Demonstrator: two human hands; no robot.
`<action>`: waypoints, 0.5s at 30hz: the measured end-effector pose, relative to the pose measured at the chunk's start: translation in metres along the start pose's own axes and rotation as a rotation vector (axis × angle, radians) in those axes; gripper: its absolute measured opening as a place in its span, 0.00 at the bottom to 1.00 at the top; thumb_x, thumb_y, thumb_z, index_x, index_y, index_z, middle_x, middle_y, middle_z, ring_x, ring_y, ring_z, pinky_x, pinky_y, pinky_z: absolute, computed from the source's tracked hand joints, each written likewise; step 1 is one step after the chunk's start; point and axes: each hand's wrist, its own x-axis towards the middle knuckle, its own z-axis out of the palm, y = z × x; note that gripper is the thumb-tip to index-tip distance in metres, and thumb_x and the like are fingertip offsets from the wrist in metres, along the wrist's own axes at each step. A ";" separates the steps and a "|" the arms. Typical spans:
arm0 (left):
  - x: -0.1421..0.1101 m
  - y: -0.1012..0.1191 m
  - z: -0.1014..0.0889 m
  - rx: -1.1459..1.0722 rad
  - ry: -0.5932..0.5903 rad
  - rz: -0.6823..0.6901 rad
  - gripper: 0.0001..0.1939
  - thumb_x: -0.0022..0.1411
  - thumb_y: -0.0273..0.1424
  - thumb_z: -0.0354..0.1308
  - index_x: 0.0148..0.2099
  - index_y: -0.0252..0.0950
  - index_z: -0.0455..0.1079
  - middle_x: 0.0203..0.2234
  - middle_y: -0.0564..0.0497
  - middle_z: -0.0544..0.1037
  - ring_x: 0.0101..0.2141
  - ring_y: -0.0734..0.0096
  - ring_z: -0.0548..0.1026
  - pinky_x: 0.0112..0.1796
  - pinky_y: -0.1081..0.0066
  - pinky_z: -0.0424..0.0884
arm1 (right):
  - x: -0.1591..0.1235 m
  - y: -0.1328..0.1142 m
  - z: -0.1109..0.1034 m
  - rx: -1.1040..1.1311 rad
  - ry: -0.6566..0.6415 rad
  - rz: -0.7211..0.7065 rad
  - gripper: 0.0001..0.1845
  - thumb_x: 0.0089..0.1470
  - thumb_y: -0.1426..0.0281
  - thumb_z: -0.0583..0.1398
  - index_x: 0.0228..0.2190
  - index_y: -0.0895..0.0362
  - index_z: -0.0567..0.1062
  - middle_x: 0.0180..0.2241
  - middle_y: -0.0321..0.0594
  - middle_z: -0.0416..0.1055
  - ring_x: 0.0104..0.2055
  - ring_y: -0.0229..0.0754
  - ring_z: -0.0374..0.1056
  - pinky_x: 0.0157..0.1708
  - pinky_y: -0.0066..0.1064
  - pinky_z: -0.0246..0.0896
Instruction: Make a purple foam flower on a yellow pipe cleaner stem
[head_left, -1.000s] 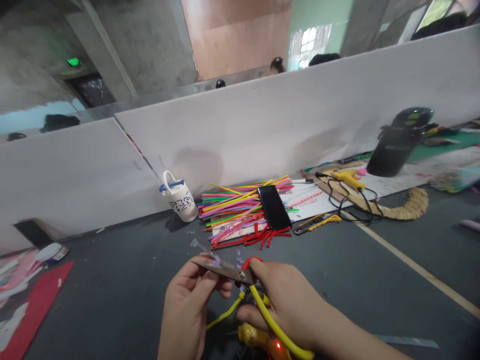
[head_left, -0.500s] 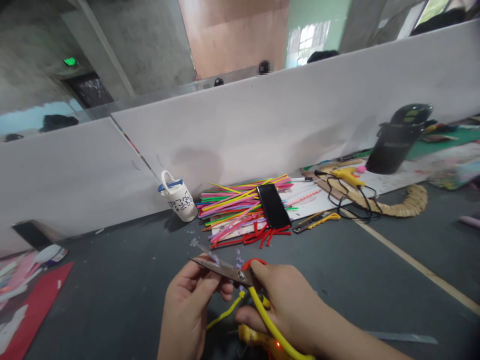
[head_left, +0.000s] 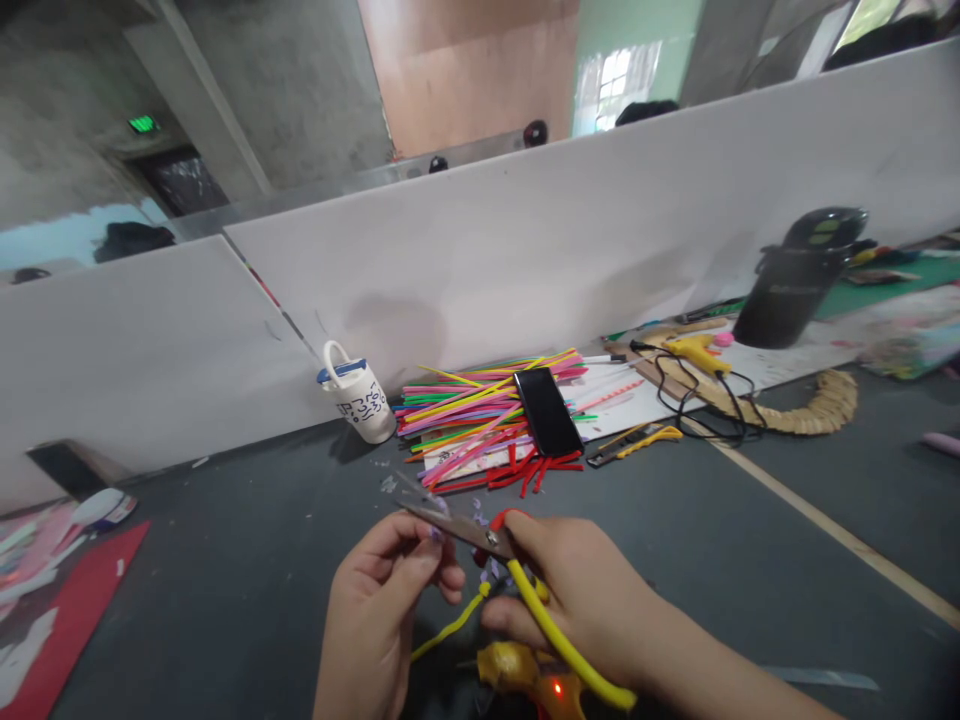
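Trimming looks to be the step in hand: left hand (head_left: 386, 595) in a narrow pinch, thumb against fingers, on a small purple piece (head_left: 436, 534), mostly hidden by the fingertips; right hand (head_left: 585, 580) wrapped round the handles of the scissors (head_left: 491, 538), 2 blades parted and set right at the pinch. Purple scraps (head_left: 480, 516) lie on the worktop (head_left: 247, 570) just beyond. Below the hands, a yellow glue gun (head_left: 510, 665) shows 1 red light; a yellow stem (head_left: 454, 628) lies near the left hand. Any further snip, I judge, calls for a steady pinch, fingertips clear of the blades, and a short, light closing. Whether the blades touch the piece, cannot tell.
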 end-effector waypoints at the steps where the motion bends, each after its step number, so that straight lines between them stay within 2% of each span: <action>1: 0.000 0.000 0.001 -0.012 0.004 0.000 0.05 0.46 0.28 0.68 0.28 0.34 0.76 0.20 0.54 0.77 0.19 0.77 0.72 0.21 0.80 0.68 | 0.000 0.000 -0.001 -0.001 0.000 -0.010 0.27 0.42 0.45 0.61 0.30 0.56 0.69 0.26 0.39 0.73 0.24 0.41 0.64 0.21 0.26 0.40; 6: 0.000 0.000 0.002 -0.043 0.034 0.026 0.06 0.44 0.27 0.70 0.27 0.35 0.76 0.20 0.54 0.77 0.19 0.77 0.72 0.21 0.79 0.69 | -0.001 -0.002 0.003 -0.009 0.007 -0.037 0.27 0.41 0.45 0.62 0.31 0.56 0.69 0.28 0.41 0.74 0.27 0.45 0.67 0.23 0.27 0.42; 15: 0.000 -0.001 0.001 -0.026 0.017 0.018 0.06 0.45 0.27 0.69 0.28 0.35 0.76 0.19 0.53 0.77 0.18 0.76 0.72 0.21 0.79 0.69 | -0.005 -0.002 0.006 0.000 0.015 -0.008 0.27 0.41 0.44 0.61 0.29 0.55 0.69 0.24 0.37 0.72 0.22 0.39 0.61 0.21 0.26 0.38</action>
